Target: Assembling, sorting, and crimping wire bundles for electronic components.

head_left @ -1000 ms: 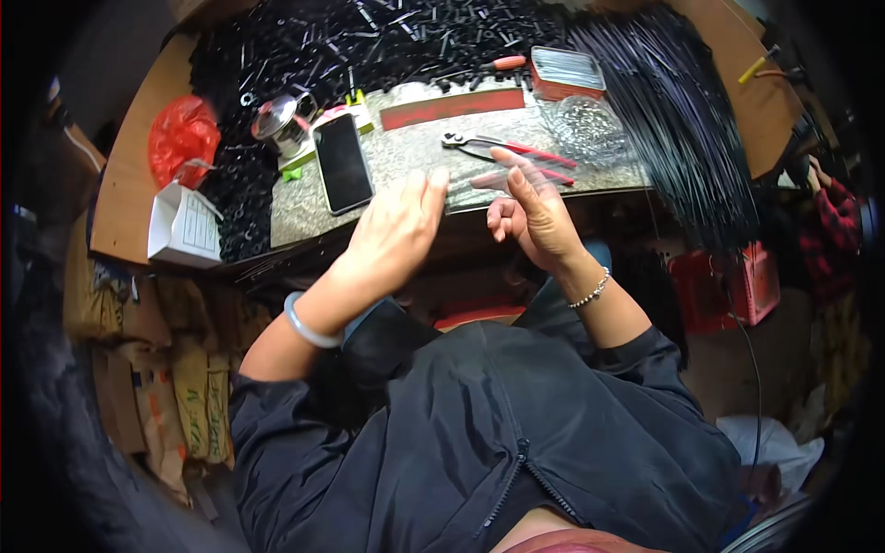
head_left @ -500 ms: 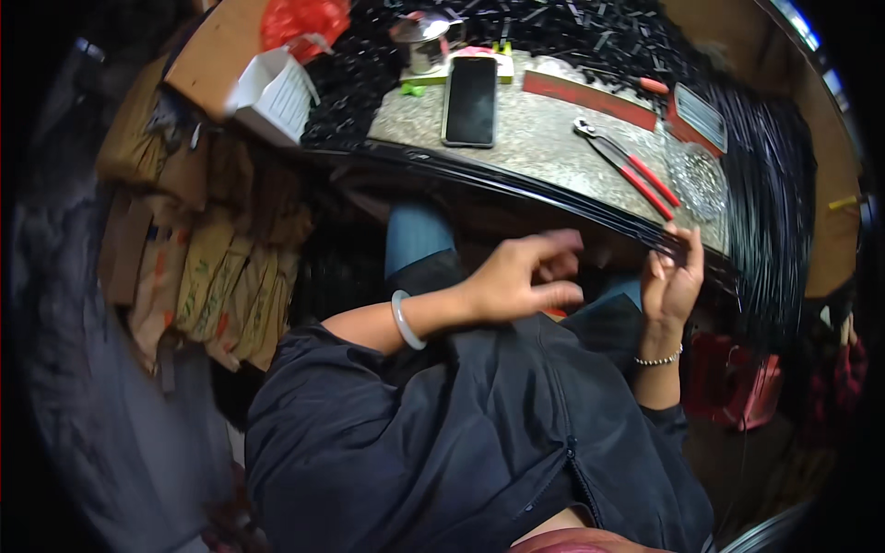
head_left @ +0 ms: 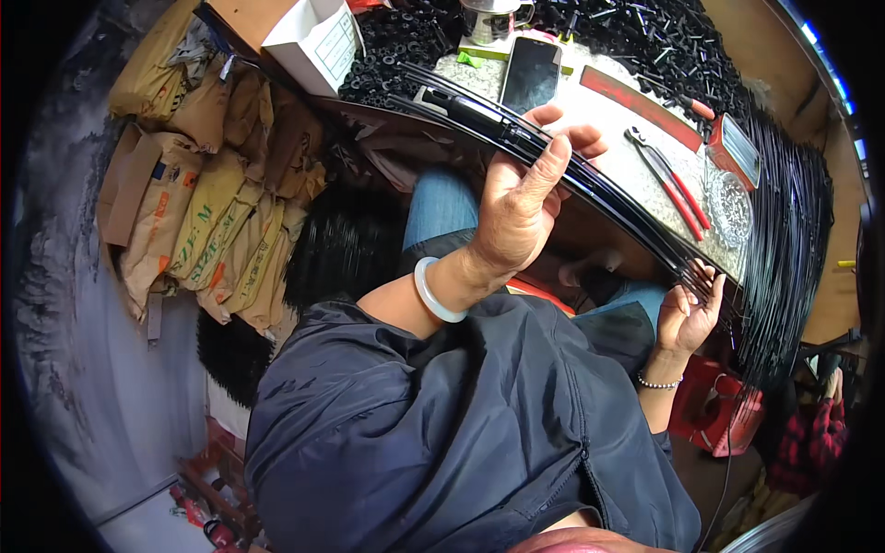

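A: Please, what does the left hand point(head_left: 518, 198) do?
B: It is bent around a bundle of thin black rods point(head_left: 610, 196). The rods pass between its thumb and its other fingers.
A: And the right hand point(head_left: 691, 309)?
B: It is at four o'clock from the left one. Its fingertips pinch the same bundle close to the end; how firmly, I cannot tell.
A: Where exactly is this bundle?
B: It runs along the near edge of the tabletop point(head_left: 241, 13), from about ten o'clock of the left hand to four o'clock.
A: Which things are around?
B: From the left hand, a dark phone point(head_left: 532, 76) is at twelve o'clock, a flat red bar point(head_left: 641, 108) at two, and pliers with red handles point(head_left: 680, 195) at three. A white box point(head_left: 318, 48) stands at ten.
A: And near the right hand?
B: At one o'clock from it is a clear round thing point(head_left: 728, 208), near the pliers. At two o'clock, many long black strands point(head_left: 791, 244) hang down thickly.
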Demonstrator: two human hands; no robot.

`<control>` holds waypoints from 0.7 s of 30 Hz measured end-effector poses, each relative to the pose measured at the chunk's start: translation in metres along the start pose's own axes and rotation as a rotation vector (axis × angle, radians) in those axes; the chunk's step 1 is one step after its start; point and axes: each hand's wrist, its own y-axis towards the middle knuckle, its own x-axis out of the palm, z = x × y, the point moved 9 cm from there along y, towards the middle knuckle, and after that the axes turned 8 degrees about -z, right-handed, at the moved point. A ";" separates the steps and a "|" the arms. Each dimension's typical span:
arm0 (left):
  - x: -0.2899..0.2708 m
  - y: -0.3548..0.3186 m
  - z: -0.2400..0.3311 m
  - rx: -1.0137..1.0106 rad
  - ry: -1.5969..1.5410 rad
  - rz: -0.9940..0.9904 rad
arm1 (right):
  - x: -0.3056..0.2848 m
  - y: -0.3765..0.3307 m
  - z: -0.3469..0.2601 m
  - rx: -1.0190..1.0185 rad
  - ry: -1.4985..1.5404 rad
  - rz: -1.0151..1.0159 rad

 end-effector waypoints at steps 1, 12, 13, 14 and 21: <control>-0.001 -0.001 -0.001 -0.004 -0.005 0.002 | 0.004 -0.001 0.000 0.002 -0.006 0.004; 0.006 -0.004 -0.003 -0.006 -0.013 -0.052 | 0.008 -0.006 -0.005 -0.016 0.006 -0.054; 0.006 -0.004 -0.004 -0.009 -0.014 -0.055 | 0.010 -0.006 -0.005 -0.013 0.018 -0.062; 0.007 -0.004 -0.004 -0.011 -0.013 -0.058 | 0.011 -0.006 -0.005 -0.016 0.019 -0.061; 0.011 -0.007 -0.004 -0.020 -0.048 -0.088 | 0.029 -0.006 -0.010 -0.013 0.032 -0.210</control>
